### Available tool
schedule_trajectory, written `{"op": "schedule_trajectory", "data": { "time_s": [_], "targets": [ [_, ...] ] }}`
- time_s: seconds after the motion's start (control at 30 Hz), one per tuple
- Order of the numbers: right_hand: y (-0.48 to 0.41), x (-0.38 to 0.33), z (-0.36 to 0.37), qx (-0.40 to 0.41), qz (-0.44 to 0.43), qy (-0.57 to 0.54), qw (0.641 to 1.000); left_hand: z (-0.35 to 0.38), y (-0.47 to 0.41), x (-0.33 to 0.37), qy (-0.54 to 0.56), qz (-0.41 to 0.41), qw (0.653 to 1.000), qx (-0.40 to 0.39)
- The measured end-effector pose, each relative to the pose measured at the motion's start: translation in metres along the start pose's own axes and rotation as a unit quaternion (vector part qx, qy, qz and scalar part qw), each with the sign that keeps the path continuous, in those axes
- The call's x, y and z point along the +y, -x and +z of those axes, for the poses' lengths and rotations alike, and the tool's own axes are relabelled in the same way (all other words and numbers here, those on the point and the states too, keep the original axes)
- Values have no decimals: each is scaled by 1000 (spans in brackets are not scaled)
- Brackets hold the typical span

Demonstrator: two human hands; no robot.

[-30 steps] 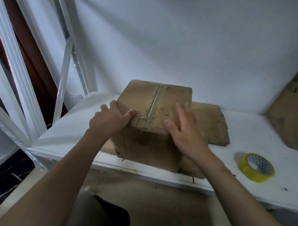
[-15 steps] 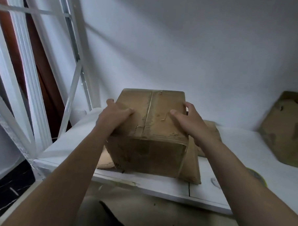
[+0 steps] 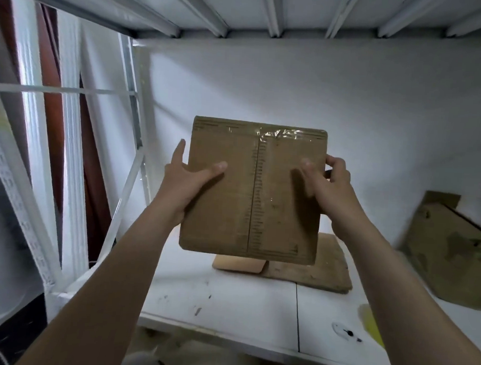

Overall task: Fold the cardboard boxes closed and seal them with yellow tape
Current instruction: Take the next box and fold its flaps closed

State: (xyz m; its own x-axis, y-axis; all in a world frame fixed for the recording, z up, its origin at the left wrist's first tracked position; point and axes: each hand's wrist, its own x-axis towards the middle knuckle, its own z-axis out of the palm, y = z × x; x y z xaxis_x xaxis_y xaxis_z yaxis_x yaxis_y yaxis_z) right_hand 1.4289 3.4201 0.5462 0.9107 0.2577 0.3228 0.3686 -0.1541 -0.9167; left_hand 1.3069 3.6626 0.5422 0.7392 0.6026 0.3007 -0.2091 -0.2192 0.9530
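A closed brown cardboard box (image 3: 254, 188) hangs in the air above the white shelf (image 3: 245, 306), its taped seam facing me and running top to bottom, with shiny clear tape along its upper edge. My left hand (image 3: 187, 180) grips its left side, thumb across the front face. My right hand (image 3: 326, 180) grips the right side, thumb on the front and fingers curled round the edge. The yellow tape roll (image 3: 372, 324) lies on the shelf at the lower right, mostly hidden behind my right forearm.
Flattened cardboard pieces (image 3: 307, 270) lie on the shelf under the lifted box. Another cardboard box (image 3: 448, 252) leans against the wall at the right. An upper shelf with metal ribs (image 3: 268, 15) is overhead. White rack posts and braces (image 3: 123, 182) stand at the left.
Both hands lifted the box off the shelf and tipped it so its taped face turns toward me. The view tilted upward, revealing the upper shelf.
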Motion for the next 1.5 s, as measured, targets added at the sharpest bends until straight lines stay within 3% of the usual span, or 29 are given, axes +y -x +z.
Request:
{"op": "schedule_trajectory", "data": {
  "time_s": [0.2,0.33,0.5,0.7,0.83,0.93,1.0,1.27,1.5],
  "targets": [
    [10,25,-2,-3,80,-111,991,15,-6,-28,149,-85,985,32],
    [0,49,-1,47,127,-85,987,29,-3,-44,120,-115,986,22],
    [-8,77,3,35,115,-87,989,40,-10,-70,83,-140,984,69],
    [-8,108,0,56,47,-107,992,43,-18,-93,97,-90,989,70],
    [8,147,14,82,70,-43,993,37,-11,-123,-63,-75,995,-21],
    [23,165,24,61,90,65,992,40,2,-147,-187,-152,966,-99],
    [28,170,27,45,85,93,991,40,7,-158,-202,-191,955,-103],
    [27,165,48,46,12,203,978,40,8,-168,-133,-89,987,-18],
    [16,173,111,-75,65,86,991,-10,12,-185,-188,-23,979,72]
  ]
}}
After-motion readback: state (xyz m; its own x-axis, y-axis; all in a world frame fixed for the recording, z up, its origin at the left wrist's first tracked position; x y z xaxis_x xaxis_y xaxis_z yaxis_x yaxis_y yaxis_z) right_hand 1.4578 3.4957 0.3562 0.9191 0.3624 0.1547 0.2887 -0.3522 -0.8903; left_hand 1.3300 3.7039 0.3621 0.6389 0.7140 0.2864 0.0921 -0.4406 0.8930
